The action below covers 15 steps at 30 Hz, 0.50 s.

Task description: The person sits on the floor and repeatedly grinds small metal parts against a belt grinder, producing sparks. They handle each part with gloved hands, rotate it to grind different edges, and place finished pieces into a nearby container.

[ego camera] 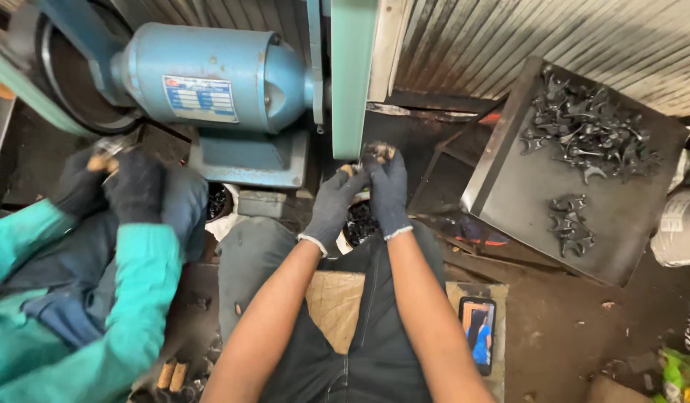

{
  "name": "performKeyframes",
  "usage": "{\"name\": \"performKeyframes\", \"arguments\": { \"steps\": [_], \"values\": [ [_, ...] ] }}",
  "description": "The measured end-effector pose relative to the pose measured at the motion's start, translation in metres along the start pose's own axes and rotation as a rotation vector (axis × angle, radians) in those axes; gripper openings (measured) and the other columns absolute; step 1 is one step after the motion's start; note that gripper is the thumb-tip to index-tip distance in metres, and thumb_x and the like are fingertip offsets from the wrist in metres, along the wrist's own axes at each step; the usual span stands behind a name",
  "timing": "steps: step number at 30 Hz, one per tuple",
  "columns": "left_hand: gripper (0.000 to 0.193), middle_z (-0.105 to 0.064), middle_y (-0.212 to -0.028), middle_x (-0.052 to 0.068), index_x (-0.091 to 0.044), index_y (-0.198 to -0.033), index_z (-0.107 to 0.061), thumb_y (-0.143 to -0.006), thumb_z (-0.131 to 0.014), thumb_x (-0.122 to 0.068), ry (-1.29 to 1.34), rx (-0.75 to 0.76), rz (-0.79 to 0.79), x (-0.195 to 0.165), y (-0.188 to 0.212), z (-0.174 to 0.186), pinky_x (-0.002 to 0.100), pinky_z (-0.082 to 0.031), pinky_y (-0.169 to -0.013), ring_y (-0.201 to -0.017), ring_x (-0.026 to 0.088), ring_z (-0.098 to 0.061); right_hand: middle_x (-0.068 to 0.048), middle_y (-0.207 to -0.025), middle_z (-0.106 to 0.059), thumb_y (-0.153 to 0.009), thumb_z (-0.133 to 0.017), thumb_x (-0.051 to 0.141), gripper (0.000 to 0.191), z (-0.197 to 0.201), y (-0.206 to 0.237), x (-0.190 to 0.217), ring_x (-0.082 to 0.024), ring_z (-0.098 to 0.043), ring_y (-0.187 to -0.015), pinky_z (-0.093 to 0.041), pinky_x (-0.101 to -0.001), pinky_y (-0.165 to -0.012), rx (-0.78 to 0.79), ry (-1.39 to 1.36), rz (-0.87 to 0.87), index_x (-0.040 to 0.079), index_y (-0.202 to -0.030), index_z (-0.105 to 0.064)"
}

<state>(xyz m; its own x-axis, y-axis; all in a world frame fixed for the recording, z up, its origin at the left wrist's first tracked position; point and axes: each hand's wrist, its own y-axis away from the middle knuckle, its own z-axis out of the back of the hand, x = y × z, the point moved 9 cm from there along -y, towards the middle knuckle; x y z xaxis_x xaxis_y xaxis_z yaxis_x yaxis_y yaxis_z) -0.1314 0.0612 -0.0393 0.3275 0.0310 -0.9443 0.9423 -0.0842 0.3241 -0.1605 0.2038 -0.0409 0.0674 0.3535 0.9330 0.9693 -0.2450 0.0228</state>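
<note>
Phone (pixel 478 333): lying flat on the floor mat beside the right forearm, screen lit.
Cardboard sheet (pixel 336 307): spread over the lap, between the two forearms.
Bowl (pixel 358 224): just below the hands, between the knees, filled with small dark metal pieces; rim mostly hidden by the wrists.
Second bowl (pixel 220 203): to the left, by the motor base, also holding dark pieces, half covered by the co-worker's sleeve.
Left hand (pixel 331 209): gloved in dark grey, fingers curled shut, pinching a small metal piece (pixel 376 153) from the left.
Right hand (pixel 388 195): gloved alike, fingers closed on the same piece from the right.
Small metal piece: gripped in both hands' fingertips, pressed against the green sanding belt (pixel 351 75), directly above the bowl.
Co-worker's hands (pixel 117 183): in black gloves with teal sleeves, clasped on something at the left wheel; blurred.
Blue motor (pixel 211 75): mounted behind, between both work spots.
Metal tray (pixel 539 186): tilted at right, well apart from the hands, holding one big heap and one small cluster of dark wrench-shaped parts (pixel 587 134).
</note>
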Motion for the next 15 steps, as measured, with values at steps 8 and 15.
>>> {"name": "performKeyframes", "arguments": {
  "steps": [8,15],
  "values": [
    [0.032,-0.072,-0.118,0.007,-0.005,-0.119,-0.074,-0.102,-0.057,-0.026,-0.287,0.145,-0.442,-0.051,0.012,-0.015,0.031,-0.051,-0.096,-0.109,0.016,-0.068,-0.010,-0.114,-0.071,-0.095,-0.070,0.016,0.028,0.017,-0.003,0.025,-0.020,-0.068,-0.106,-0.053,-0.0325,-0.096,-0.089,0.564,0.225,0.003,-0.119,-0.067],
    [0.051,-0.075,-0.091,0.019,-0.007,-0.121,-0.072,-0.102,-0.053,-0.050,-0.766,0.117,0.103,-0.027,0.047,-0.012,0.041,-0.051,-0.082,-0.087,0.031,-0.072,-0.020,-0.117,-0.070,-0.094,-0.067,0.024,0.038,0.206,0.022,0.092,-0.039,-0.065,-0.109,-0.050,-0.0449,-0.095,-0.410,1.105,0.152,0.002,-0.126,-0.064]
  ]
}}
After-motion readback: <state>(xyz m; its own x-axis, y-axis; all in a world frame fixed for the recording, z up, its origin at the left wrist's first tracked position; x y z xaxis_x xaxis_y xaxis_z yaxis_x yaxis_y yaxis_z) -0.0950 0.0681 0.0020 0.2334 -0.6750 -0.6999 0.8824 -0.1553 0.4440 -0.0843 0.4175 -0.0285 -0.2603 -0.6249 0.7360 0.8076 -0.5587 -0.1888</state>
